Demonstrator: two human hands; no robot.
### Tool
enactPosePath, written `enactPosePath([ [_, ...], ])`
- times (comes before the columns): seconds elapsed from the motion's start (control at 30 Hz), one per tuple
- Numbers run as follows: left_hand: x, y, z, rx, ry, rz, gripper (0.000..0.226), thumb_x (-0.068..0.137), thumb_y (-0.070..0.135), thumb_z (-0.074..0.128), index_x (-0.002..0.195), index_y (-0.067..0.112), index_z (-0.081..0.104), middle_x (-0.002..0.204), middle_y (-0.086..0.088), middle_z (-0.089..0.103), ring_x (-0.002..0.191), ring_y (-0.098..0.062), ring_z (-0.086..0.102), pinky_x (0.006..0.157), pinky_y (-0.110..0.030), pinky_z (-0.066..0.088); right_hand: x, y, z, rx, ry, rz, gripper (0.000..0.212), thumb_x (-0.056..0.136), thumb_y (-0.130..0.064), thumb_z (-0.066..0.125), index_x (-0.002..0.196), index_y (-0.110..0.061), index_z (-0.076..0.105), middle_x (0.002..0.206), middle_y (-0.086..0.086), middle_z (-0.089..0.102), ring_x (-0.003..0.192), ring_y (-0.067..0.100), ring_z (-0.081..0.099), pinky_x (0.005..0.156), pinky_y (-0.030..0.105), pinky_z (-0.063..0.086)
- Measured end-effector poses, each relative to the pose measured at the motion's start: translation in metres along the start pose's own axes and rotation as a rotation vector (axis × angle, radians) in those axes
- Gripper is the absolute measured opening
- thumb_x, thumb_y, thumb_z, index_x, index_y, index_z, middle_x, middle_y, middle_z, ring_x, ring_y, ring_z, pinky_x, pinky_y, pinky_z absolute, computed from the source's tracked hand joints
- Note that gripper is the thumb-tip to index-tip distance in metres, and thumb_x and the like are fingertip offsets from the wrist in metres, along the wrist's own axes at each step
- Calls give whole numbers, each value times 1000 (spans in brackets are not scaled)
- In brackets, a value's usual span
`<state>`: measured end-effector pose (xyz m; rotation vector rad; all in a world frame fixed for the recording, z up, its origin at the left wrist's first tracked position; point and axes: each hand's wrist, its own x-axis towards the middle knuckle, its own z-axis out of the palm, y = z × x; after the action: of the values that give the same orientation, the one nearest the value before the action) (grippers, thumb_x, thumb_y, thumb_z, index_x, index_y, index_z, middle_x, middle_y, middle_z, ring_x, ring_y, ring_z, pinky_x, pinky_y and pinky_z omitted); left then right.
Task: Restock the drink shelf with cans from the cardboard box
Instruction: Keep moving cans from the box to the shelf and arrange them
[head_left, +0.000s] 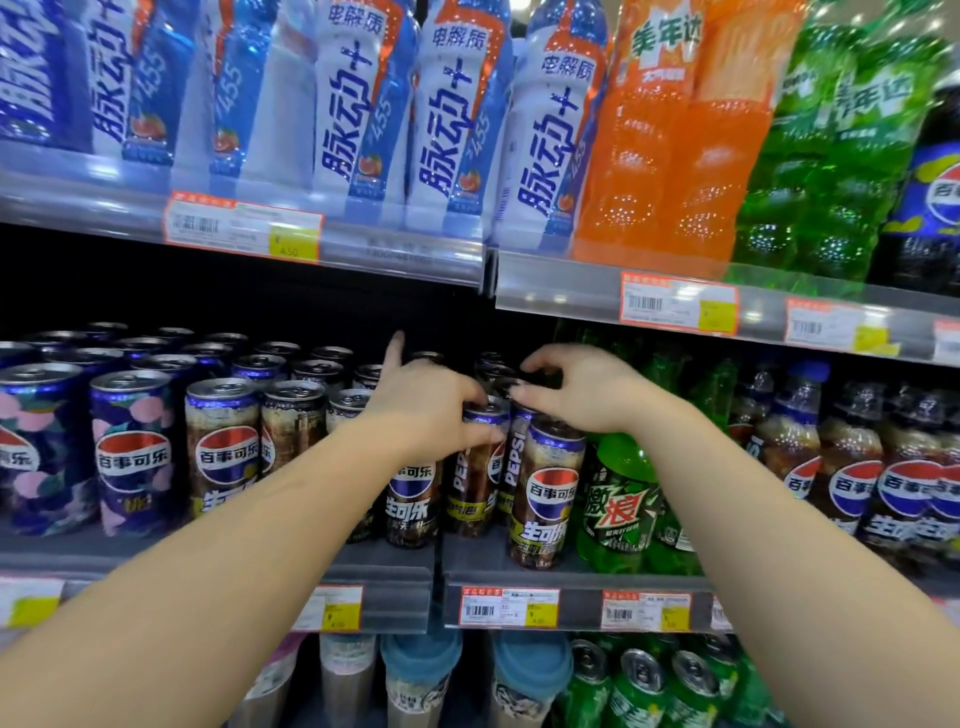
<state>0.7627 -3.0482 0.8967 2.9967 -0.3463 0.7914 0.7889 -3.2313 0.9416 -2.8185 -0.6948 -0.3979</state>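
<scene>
Rows of brown Pepsi cans (223, 441) fill the middle shelf (384, 566). My left hand (421, 400) grips the top of one Pepsi can (480, 467) in the middle rows, its index finger pointing up. My right hand (582, 389) curls over the tops of the neighbouring cans just behind the front Pepsi can (545, 499), fingertips on a can rim. Whether it truly holds one is unclear. The cardboard box is out of view.
Dark blue peach-pattern Pepsi cans (130, 452) stand at the left. Green Mountain Dew bottles (618, 509) and Pepsi bottles (852, 467) stand at the right. Large drink bottles fill the upper shelf (332, 244). Green cans (644, 686) and cups sit below.
</scene>
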Motion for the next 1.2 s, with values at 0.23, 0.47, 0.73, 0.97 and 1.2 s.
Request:
enactPosePath([
  [0.23,4,-16,-3,-247,25,-52,23,87,55,56,90,37,69,97,19,68,112,-8,56,117,-47,-8,-18,-4,-7,-140,-295,96,113,66,-44,84,153,-23,15,154,5,35,134,27,43,107,36,41],
  [0.47,-3,-10,-1,-74,-70,17,63,73,76,53,127,44,52,126,11,61,130,-18,42,116,-53,-10,-17,-2,11,-146,-250,101,108,69,-43,83,152,-14,21,153,7,38,133,26,44,106,31,40],
  [0.73,0,-11,0,-123,-120,32,56,76,65,61,128,45,52,132,10,57,135,-19,34,117,-50,-10,-15,-3,18,-102,-227,144,91,78,-42,76,150,-13,29,152,7,38,133,27,44,106,34,40],
  [0.97,-1,-14,2,-113,-118,36,56,78,66,58,129,46,49,133,9,57,136,-19,34,117,-51,-11,-14,-5,18,-89,-252,167,91,81,-37,73,153,-20,21,155,7,34,134,27,42,105,33,41],
  [1.2,-8,-26,-16,-162,-35,-1,74,71,66,65,137,41,42,142,5,50,138,-21,33,118,-52,-3,-19,-4,18,-33,-257,183,99,78,-41,75,154,-24,14,154,6,35,134,26,43,105,34,41],
])
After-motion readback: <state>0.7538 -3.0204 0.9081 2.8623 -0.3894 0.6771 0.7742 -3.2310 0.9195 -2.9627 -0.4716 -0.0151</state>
